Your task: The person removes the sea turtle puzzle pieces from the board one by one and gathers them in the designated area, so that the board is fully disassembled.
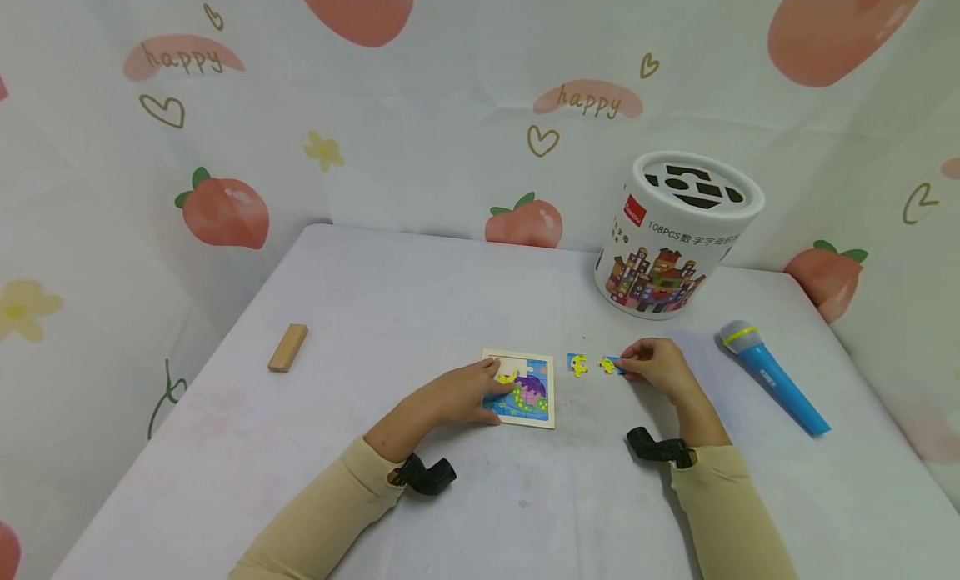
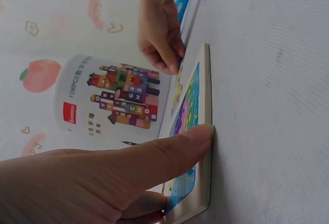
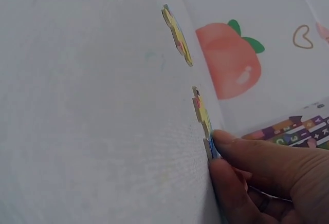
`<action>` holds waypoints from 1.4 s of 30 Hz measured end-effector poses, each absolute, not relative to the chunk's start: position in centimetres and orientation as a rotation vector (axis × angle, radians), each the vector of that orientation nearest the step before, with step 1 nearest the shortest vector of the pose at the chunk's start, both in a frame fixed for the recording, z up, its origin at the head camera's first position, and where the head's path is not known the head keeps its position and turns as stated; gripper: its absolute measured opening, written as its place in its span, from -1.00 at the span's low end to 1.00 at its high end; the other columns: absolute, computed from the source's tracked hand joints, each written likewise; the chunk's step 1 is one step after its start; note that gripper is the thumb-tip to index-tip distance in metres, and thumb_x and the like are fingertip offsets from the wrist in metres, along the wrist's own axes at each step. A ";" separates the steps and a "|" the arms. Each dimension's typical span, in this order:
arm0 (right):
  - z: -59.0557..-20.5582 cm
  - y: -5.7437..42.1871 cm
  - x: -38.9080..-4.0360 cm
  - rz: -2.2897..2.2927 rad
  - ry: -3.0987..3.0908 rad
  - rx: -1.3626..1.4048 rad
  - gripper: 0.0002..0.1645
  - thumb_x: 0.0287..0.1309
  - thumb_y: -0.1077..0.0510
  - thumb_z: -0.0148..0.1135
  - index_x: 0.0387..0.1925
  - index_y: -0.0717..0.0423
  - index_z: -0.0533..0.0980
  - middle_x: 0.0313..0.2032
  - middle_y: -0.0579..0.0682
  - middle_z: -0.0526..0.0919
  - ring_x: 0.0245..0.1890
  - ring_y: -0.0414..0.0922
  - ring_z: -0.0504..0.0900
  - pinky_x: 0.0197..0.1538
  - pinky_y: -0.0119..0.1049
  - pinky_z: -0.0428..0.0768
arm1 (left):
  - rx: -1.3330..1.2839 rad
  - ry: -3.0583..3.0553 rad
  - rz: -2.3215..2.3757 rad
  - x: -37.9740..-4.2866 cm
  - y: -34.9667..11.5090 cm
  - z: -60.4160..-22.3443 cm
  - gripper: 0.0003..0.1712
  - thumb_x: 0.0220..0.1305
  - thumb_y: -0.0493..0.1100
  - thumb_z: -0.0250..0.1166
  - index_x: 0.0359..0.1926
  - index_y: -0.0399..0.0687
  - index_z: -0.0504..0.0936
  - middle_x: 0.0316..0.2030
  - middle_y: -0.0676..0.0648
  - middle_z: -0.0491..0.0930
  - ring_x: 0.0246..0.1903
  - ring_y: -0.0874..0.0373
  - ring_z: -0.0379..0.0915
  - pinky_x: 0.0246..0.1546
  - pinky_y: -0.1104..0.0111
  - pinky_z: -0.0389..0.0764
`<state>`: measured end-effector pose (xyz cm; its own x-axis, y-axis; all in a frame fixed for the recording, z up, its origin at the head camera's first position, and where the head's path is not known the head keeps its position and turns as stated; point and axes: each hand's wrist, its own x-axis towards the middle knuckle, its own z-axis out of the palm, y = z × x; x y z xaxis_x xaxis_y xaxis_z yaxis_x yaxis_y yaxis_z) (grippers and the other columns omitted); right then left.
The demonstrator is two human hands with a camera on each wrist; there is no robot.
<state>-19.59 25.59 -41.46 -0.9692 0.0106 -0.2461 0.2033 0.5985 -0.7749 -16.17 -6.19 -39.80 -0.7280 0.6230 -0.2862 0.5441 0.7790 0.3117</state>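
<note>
The puzzle board (image 1: pixel 551 397) lies flat on the surface (image 1: pixel 397 297), between the two hands. The left hand (image 1: pixel 461 392) rests on its left side, fingers spread, and covers part of the picture. The right hand (image 1: pixel 658 365) pinches a puzzle piece (image 1: pixel 607 365) between thumb and finger; the fingertips hide part of it. A loose piece (image 1: pixel 577 363) occupies the gap between the board and the pinched piece.

Surrounding items: a white canister (image 1: pixel 667 230) with a slotted lid stands behind the right hand, near the backdrop (image 1: pixel 420 130). A blue toy microphone (image 1: pixel 776 380) lies at an angle to the right of that hand. A wooden block (image 1: pixel 288 348) lies well apart, at far left. A black wrist device (image 1: pixel 431 474) projects beside the left sleeve (image 1: pixel 330 513).
</note>
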 end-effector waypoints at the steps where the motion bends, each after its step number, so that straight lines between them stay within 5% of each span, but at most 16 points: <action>1: -41.4 25.6 -19.6 -1.290 2.617 0.176 -0.72 0.14 0.23 0.24 -0.24 0.43 0.49 -0.50 -0.06 0.55 -0.55 -0.31 0.52 -0.44 -0.48 0.58 | 0.889 2.593 0.296 -16.2 -6.2 -39.8 -0.33 0.14 0.06 0.31 0.29 0.15 0.37 0.40 -0.21 0.09 0.42 -0.01 -0.03 0.36 0.18 0.18; 26: -39.9 23.8 -20.1 -1.156 2.718 0.025 -0.70 0.09 0.13 0.29 -0.30 0.36 0.55 -0.51 0.00 0.61 -0.57 -0.22 0.53 -0.44 -0.36 0.55 | 1.052 2.600 0.340 -16.1 -5.8 -39.4 -0.39 0.15 0.05 0.31 0.21 -0.03 0.47 0.34 -0.22 0.23 0.38 -0.04 0.07 0.38 0.17 0.12; 42: -39.6 20.0 -20.8 -1.147 2.660 -0.169 -0.71 0.08 0.14 0.30 -0.26 0.32 0.57 -0.42 0.07 0.60 -0.49 -0.21 0.49 -0.43 -0.41 0.50 | 1.043 2.602 0.302 -16.1 -4.4 -39.8 -0.41 0.16 0.04 0.30 0.23 0.10 0.46 0.34 -0.23 0.22 0.37 -0.04 0.10 0.30 0.12 0.27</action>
<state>-20.78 20.00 -39.60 -0.9648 -0.1989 -0.1722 -0.0113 0.6853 -0.7282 -16.11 -4.35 -39.75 -0.6817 0.6993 -0.2150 0.6315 0.7108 0.3098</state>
